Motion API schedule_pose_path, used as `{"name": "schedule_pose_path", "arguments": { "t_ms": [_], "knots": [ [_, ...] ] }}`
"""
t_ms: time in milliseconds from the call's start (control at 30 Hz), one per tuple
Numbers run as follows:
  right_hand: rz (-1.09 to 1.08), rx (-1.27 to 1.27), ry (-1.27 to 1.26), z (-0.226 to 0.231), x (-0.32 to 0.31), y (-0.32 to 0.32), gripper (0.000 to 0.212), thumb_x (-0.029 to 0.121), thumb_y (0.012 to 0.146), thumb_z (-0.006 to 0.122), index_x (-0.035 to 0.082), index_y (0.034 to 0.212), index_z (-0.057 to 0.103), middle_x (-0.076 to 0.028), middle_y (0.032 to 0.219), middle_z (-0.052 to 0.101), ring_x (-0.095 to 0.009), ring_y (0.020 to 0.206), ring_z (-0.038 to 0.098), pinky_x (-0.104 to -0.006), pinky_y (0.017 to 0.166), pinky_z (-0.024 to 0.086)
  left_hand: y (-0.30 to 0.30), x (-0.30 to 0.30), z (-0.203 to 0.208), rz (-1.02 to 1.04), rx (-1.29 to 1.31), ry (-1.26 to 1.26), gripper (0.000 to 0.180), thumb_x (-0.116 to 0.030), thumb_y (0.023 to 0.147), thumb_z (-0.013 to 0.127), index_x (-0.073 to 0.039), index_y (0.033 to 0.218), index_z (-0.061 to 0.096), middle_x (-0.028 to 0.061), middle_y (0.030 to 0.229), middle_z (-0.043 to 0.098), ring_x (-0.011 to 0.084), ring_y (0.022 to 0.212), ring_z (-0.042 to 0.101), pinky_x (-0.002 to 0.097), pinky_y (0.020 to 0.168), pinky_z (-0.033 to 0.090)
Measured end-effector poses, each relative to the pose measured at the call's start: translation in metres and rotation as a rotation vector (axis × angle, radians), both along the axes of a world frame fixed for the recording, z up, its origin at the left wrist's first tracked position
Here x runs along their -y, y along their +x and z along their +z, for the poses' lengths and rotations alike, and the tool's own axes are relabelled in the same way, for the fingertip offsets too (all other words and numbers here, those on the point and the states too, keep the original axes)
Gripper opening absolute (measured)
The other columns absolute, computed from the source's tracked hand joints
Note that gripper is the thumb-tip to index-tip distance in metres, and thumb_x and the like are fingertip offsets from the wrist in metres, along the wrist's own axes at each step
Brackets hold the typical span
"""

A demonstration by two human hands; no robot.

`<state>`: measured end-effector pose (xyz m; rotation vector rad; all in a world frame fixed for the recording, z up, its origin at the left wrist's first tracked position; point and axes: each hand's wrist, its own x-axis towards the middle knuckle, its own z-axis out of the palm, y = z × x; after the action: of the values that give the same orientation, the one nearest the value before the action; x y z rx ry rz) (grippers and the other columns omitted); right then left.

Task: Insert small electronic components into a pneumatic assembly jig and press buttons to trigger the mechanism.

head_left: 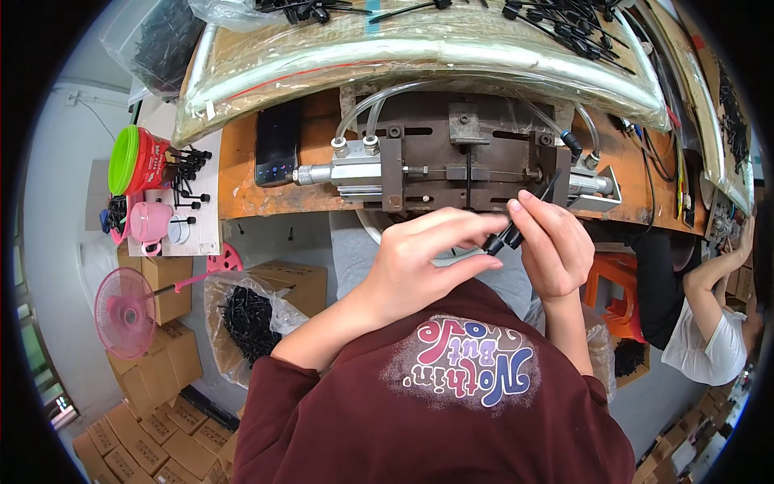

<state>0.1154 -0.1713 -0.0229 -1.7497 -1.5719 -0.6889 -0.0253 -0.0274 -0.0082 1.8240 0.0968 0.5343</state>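
Just in front of the machine, both hands meet around small black plastic parts (506, 237) with a thin dark stem sticking up toward the upper right. My right hand (556, 250) pinches them between thumb and fingertips. From the other side, the thumb and forefinger of my left hand (423, 254) close on the lower left end of the parts. Fingers cover much of them, so I cannot tell how many pieces there are. Behind the hands sits a dark metal fixture (435, 133), with a silver air cylinder (355, 173) on its left and another cylinder (587, 185) on its right.
A padded, plastic-wrapped board (435, 60) bearing several black stemmed parts rises behind the fixture. A phone (276, 149) lies left on the wooden bench (242, 198). Farther left are a red tub (149, 161), a pink mug (151, 222) and a pink fan (125, 313). Another person (709, 323) sits right.
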Motion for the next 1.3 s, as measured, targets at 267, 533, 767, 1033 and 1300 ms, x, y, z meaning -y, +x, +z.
{"name": "schedule_pose_path", "arguments": {
  "t_ms": [267,533,767,1033,1300],
  "knots": [
    [-0.087,-0.086,0.100,-0.003,-0.001,0.007,0.030,-0.009,0.070,0.067,-0.005,0.099,0.071,-0.018,0.100,0.069,-0.028,0.084,0.070,-0.0325,0.071,0.059,-0.008,-0.002,-0.020,0.141,0.003,0.429,0.030,-0.006,0.070,0.080,-0.002,0.098,0.069,0.0126,0.114,0.066,0.0204,0.080,0.068,0.0278,0.066,0.056],
    [-0.020,-0.278,0.036,0.005,0.009,0.000,0.050,0.003,0.073,0.078,-0.009,0.118,0.060,-0.025,0.118,0.062,-0.032,0.107,0.064,-0.0372,0.090,0.054,0.011,0.002,-0.045,0.258,-0.026,0.913,0.023,-0.015,0.070,0.078,-0.006,0.090,0.070,0.0091,0.120,0.066,0.0149,0.066,0.065,0.0254,0.059,0.050],
    [0.075,-0.448,0.079,-0.002,0.010,-0.009,0.037,-0.004,0.073,0.075,-0.007,0.107,0.059,-0.025,0.118,0.062,-0.033,0.101,0.067,-0.0375,0.085,0.056,0.015,0.001,-0.040,0.253,-0.045,0.925,0.024,-0.016,0.068,0.079,-0.006,0.088,0.071,0.0088,0.119,0.067,0.0143,0.062,0.064,0.0254,0.058,0.049],
    [-0.029,-0.424,-0.117,-0.004,0.013,-0.021,0.030,-0.004,0.070,0.075,-0.001,0.098,0.066,-0.018,0.117,0.063,-0.030,0.093,0.066,-0.0365,0.074,0.055,0.012,-0.007,-0.016,0.197,-0.036,0.797,0.027,-0.020,0.071,0.080,-0.006,0.093,0.071,0.0075,0.108,0.070,0.0138,0.061,0.064,0.0250,0.057,0.049],
    [-0.018,-0.242,-0.329,-0.017,-0.005,-0.029,0.023,0.002,0.072,0.069,0.000,0.094,0.062,-0.018,0.124,0.062,-0.021,0.077,0.066,-0.0315,0.067,0.053,0.063,-0.070,0.039,0.502,0.314,0.846,0.023,-0.014,0.075,0.078,-0.006,0.094,0.070,0.0074,0.093,0.071,0.0257,0.085,0.065,0.0345,0.075,0.051]
  ]
}}
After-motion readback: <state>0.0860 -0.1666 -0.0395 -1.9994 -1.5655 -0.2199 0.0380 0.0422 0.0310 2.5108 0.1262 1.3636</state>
